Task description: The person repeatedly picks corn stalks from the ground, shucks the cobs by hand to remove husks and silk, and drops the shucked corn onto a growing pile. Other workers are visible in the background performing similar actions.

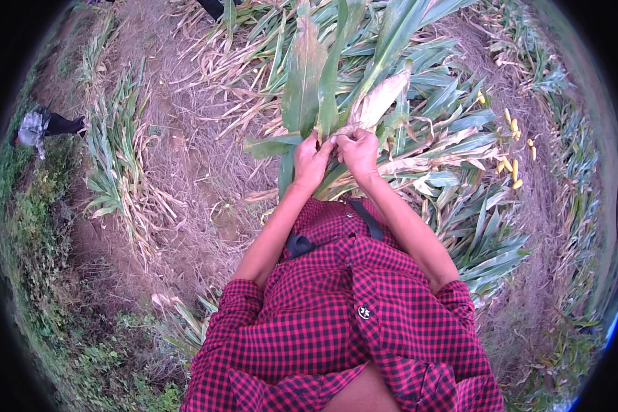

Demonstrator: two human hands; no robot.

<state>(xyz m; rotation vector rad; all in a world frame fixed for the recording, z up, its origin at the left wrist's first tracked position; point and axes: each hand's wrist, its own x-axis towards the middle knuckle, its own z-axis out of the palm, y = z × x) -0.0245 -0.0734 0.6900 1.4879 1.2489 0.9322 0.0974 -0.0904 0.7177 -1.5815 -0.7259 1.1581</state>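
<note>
Before my red and black checked shirt, my left hand [311, 159] and my right hand [358, 152] are close together on a corn stalk with long green leaves [335, 82]. The fingers of both hands pinch dry, brownish husk or leaf material at the stalk. A pale, dry corn husk [383, 98] points up and to the right just beyond my right hand. Broad green leaves rise beyond my left hand, and one leaf [273, 145] sticks out to its left. What lies inside the husk between my fingers is hidden.
Cut corn stalks [438, 129] lie in a large heap ahead and to the right. Husked yellow ears [515, 170] lie on the ground at the right. Another row of stalks [116, 149] lies at the left, with a person [36, 127] beyond it. Dark-clad legs [212, 7] show at the top edge.
</note>
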